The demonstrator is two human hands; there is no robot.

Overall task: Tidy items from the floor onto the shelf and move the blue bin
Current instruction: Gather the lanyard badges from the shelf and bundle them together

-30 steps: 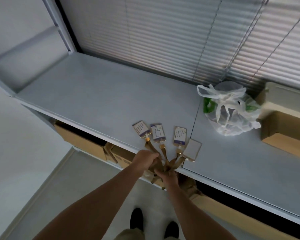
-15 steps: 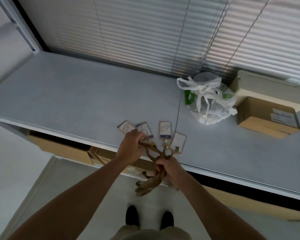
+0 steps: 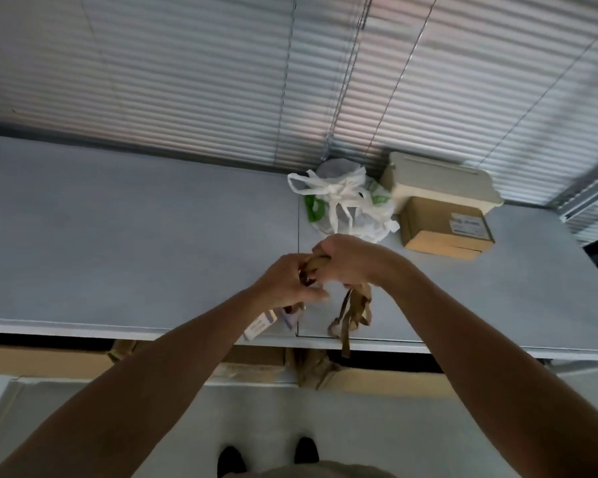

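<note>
Flat tan woven lanyards (image 3: 351, 313) (card badges (image 3: 260, 326) dangling below the left wrist) were bunched over the smooth grey shelf (image 3: 118, 243) near its front edge. The left hand (image 3: 287, 282) and right hand (image 3: 347, 260), knuckles up and touching, were both clenched around the straps. A crinkled white plastic bag (image 3: 342, 205) sat just behind.

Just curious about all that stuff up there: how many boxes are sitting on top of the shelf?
2, both at the right: a brown cardboard box beside the white plastic bag, and a cream lidded box right behind it by the blinds. Other cartons sit below the shelf.
</note>
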